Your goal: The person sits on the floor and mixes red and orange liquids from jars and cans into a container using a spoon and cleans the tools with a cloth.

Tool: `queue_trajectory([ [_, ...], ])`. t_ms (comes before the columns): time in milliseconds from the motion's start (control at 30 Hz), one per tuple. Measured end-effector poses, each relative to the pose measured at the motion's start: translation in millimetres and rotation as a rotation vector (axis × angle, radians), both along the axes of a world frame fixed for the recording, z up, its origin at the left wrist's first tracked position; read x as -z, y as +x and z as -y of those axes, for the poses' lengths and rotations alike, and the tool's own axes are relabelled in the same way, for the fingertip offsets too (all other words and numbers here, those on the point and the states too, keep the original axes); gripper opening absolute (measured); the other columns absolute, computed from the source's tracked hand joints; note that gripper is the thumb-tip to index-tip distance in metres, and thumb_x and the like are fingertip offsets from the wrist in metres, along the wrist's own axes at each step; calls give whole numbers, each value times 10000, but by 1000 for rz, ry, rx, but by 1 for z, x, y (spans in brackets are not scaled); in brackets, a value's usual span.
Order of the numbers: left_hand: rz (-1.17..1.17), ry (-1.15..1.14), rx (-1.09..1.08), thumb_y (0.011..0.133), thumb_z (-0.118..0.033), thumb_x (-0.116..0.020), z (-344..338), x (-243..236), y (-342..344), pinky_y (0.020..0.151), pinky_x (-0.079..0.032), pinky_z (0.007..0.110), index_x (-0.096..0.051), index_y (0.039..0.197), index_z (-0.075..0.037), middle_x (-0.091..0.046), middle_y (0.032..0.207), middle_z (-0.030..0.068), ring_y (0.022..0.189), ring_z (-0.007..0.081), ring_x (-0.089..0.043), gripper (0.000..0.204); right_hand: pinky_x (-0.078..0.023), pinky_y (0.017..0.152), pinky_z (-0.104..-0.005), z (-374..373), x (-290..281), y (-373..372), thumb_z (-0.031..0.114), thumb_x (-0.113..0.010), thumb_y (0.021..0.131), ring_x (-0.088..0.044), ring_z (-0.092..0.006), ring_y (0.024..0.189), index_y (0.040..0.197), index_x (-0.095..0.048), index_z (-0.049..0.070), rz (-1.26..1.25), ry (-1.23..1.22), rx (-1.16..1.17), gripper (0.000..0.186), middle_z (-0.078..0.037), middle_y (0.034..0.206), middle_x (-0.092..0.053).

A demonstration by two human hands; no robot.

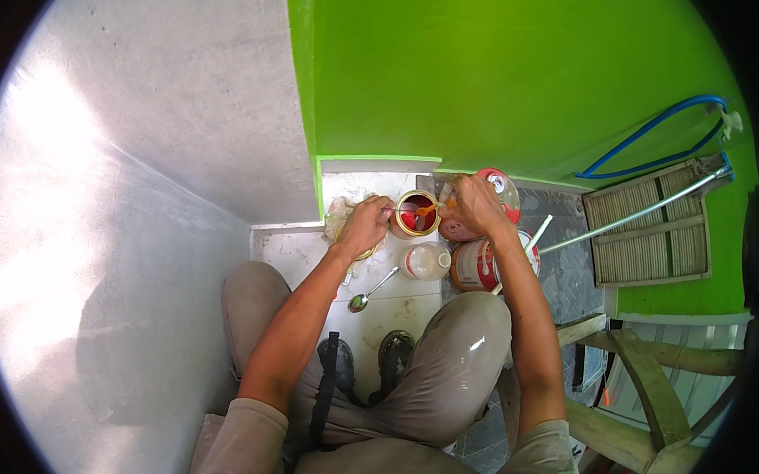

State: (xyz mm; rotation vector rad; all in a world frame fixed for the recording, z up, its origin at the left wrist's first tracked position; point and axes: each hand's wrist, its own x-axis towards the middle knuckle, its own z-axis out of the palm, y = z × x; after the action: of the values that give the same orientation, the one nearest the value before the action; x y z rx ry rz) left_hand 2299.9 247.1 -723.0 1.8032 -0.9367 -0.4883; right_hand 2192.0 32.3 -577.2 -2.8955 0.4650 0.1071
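Observation:
An open paint can [415, 231] with red paint inside stands on the white tiles in front of me. My left hand [367, 226] is at the can's left side, fingers pinched on a thin rod-like tool that reaches over the opening. From the right, my right hand [478, 204] grips a slim orange object [431, 209] over the can; its exact kind is unclear. A gold-coloured lid [367, 254] shows partly beneath my left wrist. Nearer to me lie a metal spoon [360, 302] and a clear plastic bottle [424, 262].
A larger paint can [476, 266] stands right of the bottle, beside a red-and-clear container [505, 191]. A metal pole [631, 214] slants toward a wooden slatted panel [647, 225]. Blue hose [651, 129] hangs on the green wall. Wooden beams [650, 380] lie at lower right.

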Motion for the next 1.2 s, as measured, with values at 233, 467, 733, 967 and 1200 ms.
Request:
queue_trajectory([
  [233,-18,-5,0,985,10,-615,1,1,2,909,-546,437,-693,1146,33,-721,1109,225,1031,379,-705,181,-574,795,-513,1,-5,-3,268,-924,676,-721,-460,894,858,-733,-56,75,16,-36,418,-293,881,-724],
  [467,-67,-36,24,952,31,-609,1,-1,1,905,-532,467,-690,1107,24,-693,1065,230,1018,420,-672,175,-577,797,-510,4,-2,-1,272,-927,672,-723,-459,883,846,-731,-56,43,62,-46,419,-296,884,-722],
  [733,-28,-22,9,960,28,-608,2,-1,2,900,-538,444,-692,1126,26,-707,1071,224,1007,389,-687,186,-575,813,-510,0,-8,-1,284,-935,675,-722,-467,905,864,-732,-69,17,38,-21,449,-304,908,-722],
  [967,-26,-26,51,983,10,-609,3,-1,3,903,-541,429,-693,1149,26,-724,1077,219,1011,361,-701,187,-572,828,-517,2,-4,-2,302,-937,683,-714,-477,925,871,-723,-70,2,41,7,468,-310,928,-719],
  [1200,-15,3,20,980,15,-610,3,-2,3,902,-540,432,-693,1143,31,-725,1073,226,1004,367,-703,184,-569,836,-524,2,0,-4,327,-934,694,-708,-488,932,891,-719,-76,63,-6,-5,497,-319,941,-716],
])
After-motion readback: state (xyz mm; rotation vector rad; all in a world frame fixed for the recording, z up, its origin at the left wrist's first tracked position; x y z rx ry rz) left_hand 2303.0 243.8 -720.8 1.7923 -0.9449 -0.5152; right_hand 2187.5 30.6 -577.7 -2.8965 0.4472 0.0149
